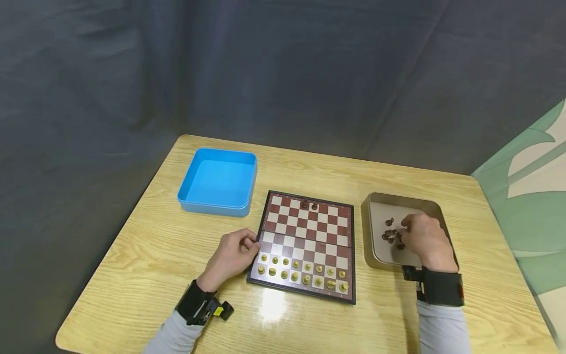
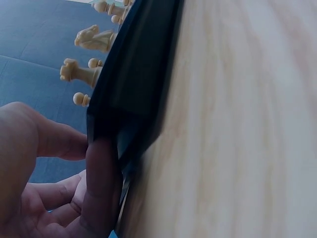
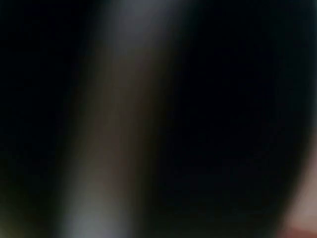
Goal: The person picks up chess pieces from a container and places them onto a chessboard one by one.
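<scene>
Fingers of the left hand (image 1: 233, 254) pinch the chessboard (image 1: 289, 242) at left; the right hand (image 1: 426, 239) (can't tell its grip) is among dark chessmen (image 1: 389, 222) in the tin (image 1: 367, 236).

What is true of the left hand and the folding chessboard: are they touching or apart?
Touching: the left wrist view shows fingertips of the left hand against the black edge of the folding chessboard.

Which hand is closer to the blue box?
Left. The left hand is in front of the blue box, holding the chessboard; the right hand is farther right, in the tin.
</scene>
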The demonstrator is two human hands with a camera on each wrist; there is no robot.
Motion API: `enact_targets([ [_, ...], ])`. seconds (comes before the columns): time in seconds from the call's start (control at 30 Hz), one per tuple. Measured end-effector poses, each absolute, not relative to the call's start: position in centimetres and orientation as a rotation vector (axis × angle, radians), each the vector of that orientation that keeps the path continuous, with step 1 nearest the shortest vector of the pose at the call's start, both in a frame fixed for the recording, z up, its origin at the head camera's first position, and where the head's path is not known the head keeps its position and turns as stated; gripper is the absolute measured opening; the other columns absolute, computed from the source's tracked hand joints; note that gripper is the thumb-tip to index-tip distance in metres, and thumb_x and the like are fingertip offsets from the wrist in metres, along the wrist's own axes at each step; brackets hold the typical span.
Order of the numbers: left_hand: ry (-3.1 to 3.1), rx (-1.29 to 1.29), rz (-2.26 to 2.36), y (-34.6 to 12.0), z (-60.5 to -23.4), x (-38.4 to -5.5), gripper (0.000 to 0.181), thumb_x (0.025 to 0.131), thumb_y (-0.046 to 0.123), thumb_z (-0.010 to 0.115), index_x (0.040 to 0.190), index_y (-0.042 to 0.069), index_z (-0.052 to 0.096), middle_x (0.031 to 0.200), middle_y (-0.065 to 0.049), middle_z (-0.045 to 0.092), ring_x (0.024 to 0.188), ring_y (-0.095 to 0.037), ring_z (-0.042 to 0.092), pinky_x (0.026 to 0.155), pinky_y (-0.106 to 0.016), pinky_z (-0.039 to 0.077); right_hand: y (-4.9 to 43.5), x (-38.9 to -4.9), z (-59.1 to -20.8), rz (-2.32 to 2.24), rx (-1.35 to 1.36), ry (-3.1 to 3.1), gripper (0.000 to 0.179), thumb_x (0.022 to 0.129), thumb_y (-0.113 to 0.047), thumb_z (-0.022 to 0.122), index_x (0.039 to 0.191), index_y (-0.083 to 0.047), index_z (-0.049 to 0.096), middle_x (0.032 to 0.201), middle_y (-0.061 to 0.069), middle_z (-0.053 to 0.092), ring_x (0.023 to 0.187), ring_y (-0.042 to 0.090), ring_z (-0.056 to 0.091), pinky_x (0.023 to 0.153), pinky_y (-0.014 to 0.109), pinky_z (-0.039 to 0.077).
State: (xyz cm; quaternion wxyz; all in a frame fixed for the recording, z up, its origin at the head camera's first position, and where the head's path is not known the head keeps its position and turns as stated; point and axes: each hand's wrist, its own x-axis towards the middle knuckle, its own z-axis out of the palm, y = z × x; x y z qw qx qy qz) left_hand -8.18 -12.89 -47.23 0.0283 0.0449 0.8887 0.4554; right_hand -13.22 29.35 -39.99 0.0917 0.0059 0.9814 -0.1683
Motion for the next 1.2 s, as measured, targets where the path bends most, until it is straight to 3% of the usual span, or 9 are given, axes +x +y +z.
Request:
enact_targets([
  [0.63, 2.758, 0.150, 1.398, -12.7, -47.4, -7.9, 0.005, 0.079, 0.021, 0.060, 0.080, 0.017, 0.058, 0.063, 0.005, 0.053, 0.045, -0.007, 0.048, 0.042, -0.023, 0.040, 29.5, -13.1, -41.7, -0.532, 0.081, 2.940, 0.011, 0.080, -0.011, 0.056, 0.085, -0.004, 0.064, 0.079, 0.013, 0.059, 0.056, 0.019, 0.055, 0.041, 0.032, 0.041],
  [0.87, 2.749, 0.162, 1.410, -12.7, -47.7, -7.6, 0.004, 0.079, 0.021, 0.060, 0.080, 0.017, 0.058, 0.064, 0.006, 0.053, 0.046, -0.007, 0.048, 0.043, -0.023, 0.041, 29.4, -12.7, -41.9, -0.546, 0.083, 2.945, 0.012, 0.077, -0.006, 0.058, 0.087, -0.002, 0.062, 0.082, 0.016, 0.057, 0.059, 0.021, 0.055, 0.042, 0.033, 0.041],
  [1.2, 2.770, 0.197, 1.408, -12.8, -47.5, -7.8, 0.004, 0.079, 0.020, 0.060, 0.080, 0.017, 0.058, 0.063, 0.006, 0.053, 0.046, -0.007, 0.048, 0.043, -0.022, 0.041, 29.2, -13.0, -41.2, -0.599, 0.000, 3.139, 0.008, 0.072, -0.001, 0.059, 0.080, -0.001, 0.059, 0.072, 0.013, 0.057, 0.049, 0.015, 0.051, 0.038, 0.029, 0.038],
])
